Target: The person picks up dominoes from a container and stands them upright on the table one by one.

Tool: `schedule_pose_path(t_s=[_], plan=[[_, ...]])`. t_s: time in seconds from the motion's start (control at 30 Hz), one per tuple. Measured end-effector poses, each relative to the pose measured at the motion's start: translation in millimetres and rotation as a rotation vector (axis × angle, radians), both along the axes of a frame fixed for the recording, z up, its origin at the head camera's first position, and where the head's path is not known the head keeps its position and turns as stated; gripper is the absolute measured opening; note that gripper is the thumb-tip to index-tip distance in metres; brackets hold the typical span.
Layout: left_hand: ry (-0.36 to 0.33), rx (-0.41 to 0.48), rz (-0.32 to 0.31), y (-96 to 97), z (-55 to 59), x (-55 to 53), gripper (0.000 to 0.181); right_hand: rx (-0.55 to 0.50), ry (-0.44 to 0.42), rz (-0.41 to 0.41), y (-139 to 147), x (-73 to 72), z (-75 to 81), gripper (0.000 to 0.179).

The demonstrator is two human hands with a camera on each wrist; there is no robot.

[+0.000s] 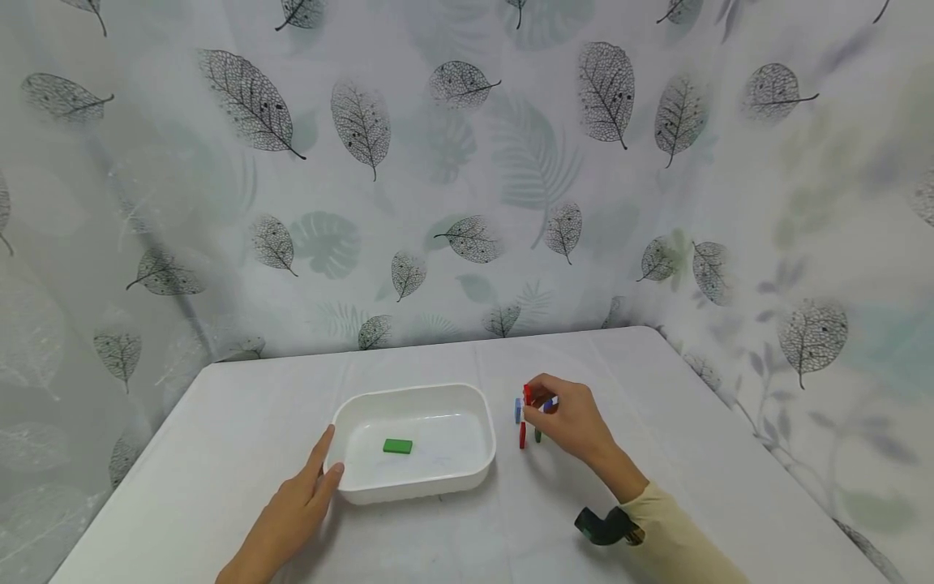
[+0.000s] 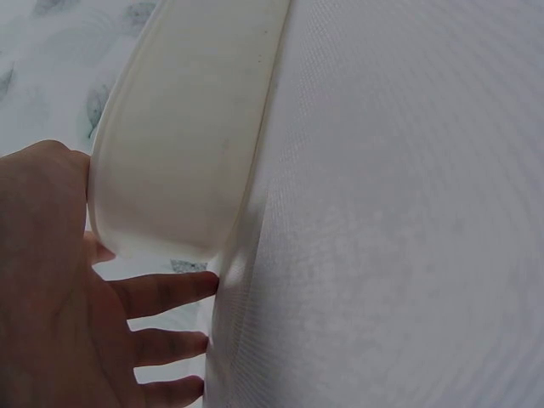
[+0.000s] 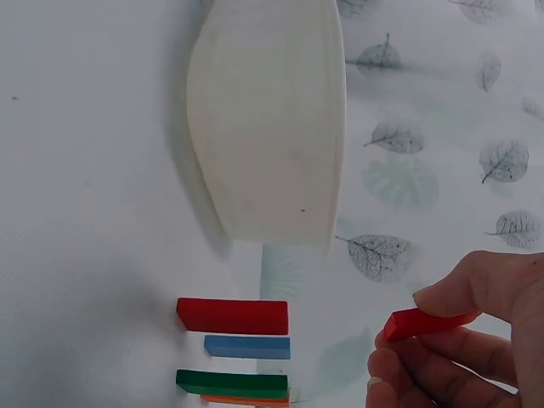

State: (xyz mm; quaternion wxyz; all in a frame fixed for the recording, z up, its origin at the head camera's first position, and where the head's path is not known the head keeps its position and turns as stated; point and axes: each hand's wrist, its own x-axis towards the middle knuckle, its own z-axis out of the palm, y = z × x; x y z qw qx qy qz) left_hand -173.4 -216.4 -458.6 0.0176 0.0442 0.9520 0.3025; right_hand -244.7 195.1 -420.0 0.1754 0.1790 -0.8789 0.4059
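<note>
A white plastic tray (image 1: 416,489) stands on the table with one green block (image 1: 397,446) lying inside it. My left hand (image 1: 295,503) is at the tray's left end, touching its rim; in the left wrist view its fingers are extended beside the tray wall (image 2: 183,127). To the right of the tray, my right hand (image 1: 572,418) pinches a red block (image 3: 421,323) between thumb and fingers, held above the table. Below it stand another red block (image 3: 234,316), a light blue block (image 3: 248,347), a green block (image 3: 234,383) and an orange block (image 3: 246,399), partly hidden.
A white cloth covers the table (image 1: 657,454). Behind and beside it hangs a leaf-patterned curtain (image 1: 452,186). A dark strap piece (image 1: 606,527) sits by the right sleeve (image 1: 671,535). A bluish block (image 1: 549,403) shows partly behind the right hand.
</note>
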Motion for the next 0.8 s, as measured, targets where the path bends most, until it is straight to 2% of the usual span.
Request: schedule_pose_path(t_s=[0.2, 0.53, 0.8], plan=[[0.004, 0.008, -0.004, -1.0, -1.6, -0.5, 0.068, 0.009, -0.011, -0.043, 8, -1.2, -6.2, 0.019], [0.021, 0.015, -0.008, -2.9, -2.5, 1.0, 0.067, -0.003, -0.081, -0.101, 17, -3.8, -18.2, 0.022], [0.015, 0.020, -0.018, -2.6, -2.4, 0.1, 0.069, 0.023, -0.116, -0.125, 32, -9.4, -29.1, 0.021]])
